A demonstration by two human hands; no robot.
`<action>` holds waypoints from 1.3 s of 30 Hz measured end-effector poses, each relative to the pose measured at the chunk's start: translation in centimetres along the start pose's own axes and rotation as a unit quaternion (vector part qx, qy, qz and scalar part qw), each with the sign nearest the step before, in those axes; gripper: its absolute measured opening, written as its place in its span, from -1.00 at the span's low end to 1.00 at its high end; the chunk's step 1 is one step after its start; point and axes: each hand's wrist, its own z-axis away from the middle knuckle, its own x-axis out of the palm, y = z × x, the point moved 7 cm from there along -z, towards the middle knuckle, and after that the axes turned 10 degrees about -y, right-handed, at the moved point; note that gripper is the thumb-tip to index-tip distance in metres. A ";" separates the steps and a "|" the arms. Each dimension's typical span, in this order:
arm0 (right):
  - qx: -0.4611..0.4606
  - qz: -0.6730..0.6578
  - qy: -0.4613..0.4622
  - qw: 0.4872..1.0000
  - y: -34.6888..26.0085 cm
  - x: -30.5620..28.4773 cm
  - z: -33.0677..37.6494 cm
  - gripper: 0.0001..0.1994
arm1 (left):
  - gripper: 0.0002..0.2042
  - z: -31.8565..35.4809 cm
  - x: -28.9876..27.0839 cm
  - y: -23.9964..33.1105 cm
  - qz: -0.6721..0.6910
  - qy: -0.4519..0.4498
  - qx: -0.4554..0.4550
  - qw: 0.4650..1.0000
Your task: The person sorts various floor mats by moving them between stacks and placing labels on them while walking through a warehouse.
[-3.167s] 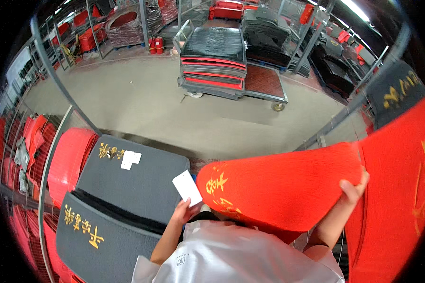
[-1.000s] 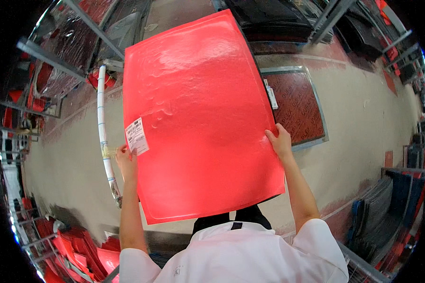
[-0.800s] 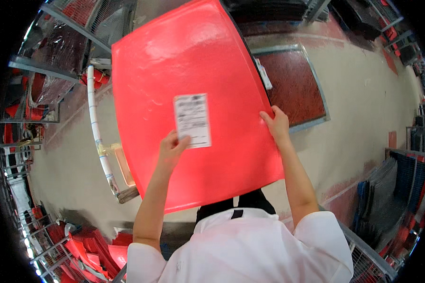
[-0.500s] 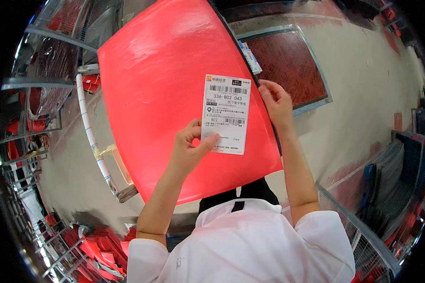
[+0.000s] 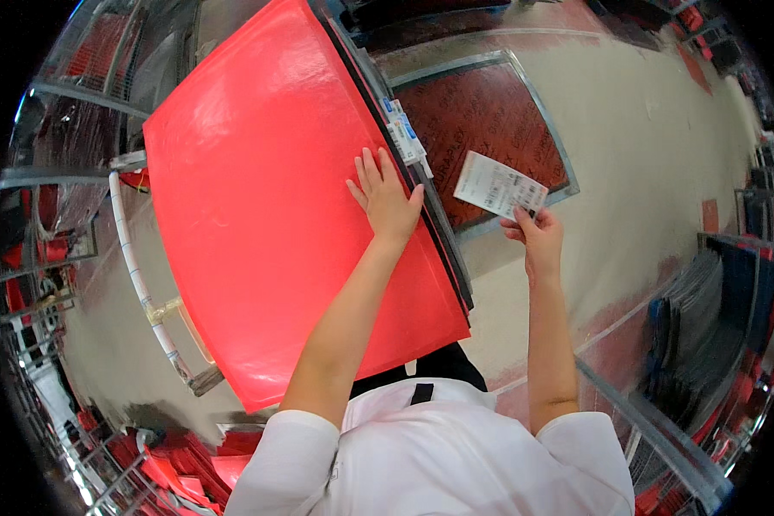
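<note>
Closest to the camera is the person's white top, with both bare forearms reaching up from it. The left hand (image 5: 385, 199) lies flat, fingers spread, palm down on the big red mat (image 5: 292, 215), close to its right edge. It presses on the sheet and doesn't pinch it. The mat is glossy and looks wrapped in clear film (hard to be sure with the glare), and it sits on top of a stack of dark mats (image 5: 430, 215) whose edges peek out along its right side. A few small white tags (image 5: 402, 138) stick out of that edge.

The right hand (image 5: 535, 236) is off to the side, clear of the stack, with its fingertips closed on a white paper label (image 5: 500, 186) held up over the floor. So the label is in hand and isn't on the mat.

Going by that, I'd say the mat is already laid on the pile and being steadied, and the label part is what's left, since nothing white shows on the red face.

Further out there's a dark red patterned mat in a metal frame (image 5: 482, 120) on the beige floor (image 5: 654, 146), a white tube rail (image 5: 138, 275) on the left, and racks of more mats (image 5: 714, 327) on the right.
</note>
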 end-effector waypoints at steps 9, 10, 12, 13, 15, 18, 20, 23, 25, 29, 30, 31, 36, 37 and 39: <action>0.039 0.122 -0.248 0.960 2.5 15.7 -8.2 -0.76 | -0.68 2.3 -6.9 -3.7 0.301 -0.021 -0.047 0.952; -0.025 0.219 -0.208 0.953 3.3 15.9 -10.8 -0.74 | -0.69 1.8 -6.8 -2.8 0.315 -0.033 -0.019 0.948; -0.105 0.408 -0.144 0.896 2.3 17.4 -11.2 -0.65 | -0.71 1.0 -3.7 -3.9 0.230 -0.045 0.047 0.971; -0.103 0.455 -0.151 0.871 1.9 17.9 -10.2 -0.68 | -0.69 1.9 -2.6 -3.8 0.022 -0.017 0.082 0.996; -0.268 0.467 -0.036 0.842 -0.8 16.8 -7.4 -0.69 | -0.70 4.0 -2.9 -2.9 -0.025 0.036 0.160 0.986; -0.354 0.522 -0.201 0.749 0.4 20.2 0.8 -0.66 | -0.73 8.2 -3.6 -6.3 0.238 -0.064 0.066 0.967; -0.360 0.600 -0.285 0.655 4.1 22.1 5.4 -0.61 | -0.77 14.8 -4.4 -8.6 0.239 -0.016 0.014 0.971; -0.351 0.679 -0.255 0.592 6.4 22.8 7.7 -0.56 | -0.80 28.0 -5.4 -11.9 0.223 -0.017 -0.041 0.974; -0.358 0.686 -0.261 0.577 7.2 24.0 8.3 -0.54 | -0.82 38.2 -5.3 -14.7 0.220 -0.013 -0.138 0.966; -0.462 0.505 -0.367 0.630 9.5 28.1 19.7 -0.66 | -0.75 60.0 -1.0 -19.6 0.275 -0.024 -0.389 0.879; -0.479 0.466 -0.422 0.612 11.4 29.1 23.0 -0.69 | -0.75 64.6 0.2 -19.7 0.272 -0.010 -0.429 0.861; -0.437 0.434 -0.477 0.628 14.1 29.7 26.5 -0.72 | -0.76 68.9 1.7 -19.4 0.270 -0.002 -0.467 0.842; -0.225 0.435 -0.763 0.422 30.5 27.9 46.9 -0.77 | -0.77 86.2 7.6 -16.6 0.348 0.147 -0.583 0.720; -0.168 0.449 -0.798 0.365 32.3 28.0 50.8 -0.78 | -0.77 88.5 8.2 -16.6 0.369 0.179 -0.596 0.690; -0.089 0.442 -0.854 0.260 36.2 27.4 59.8 -0.81 | -0.77 92.7 11.2 -16.9 0.388 0.242 -0.620 0.638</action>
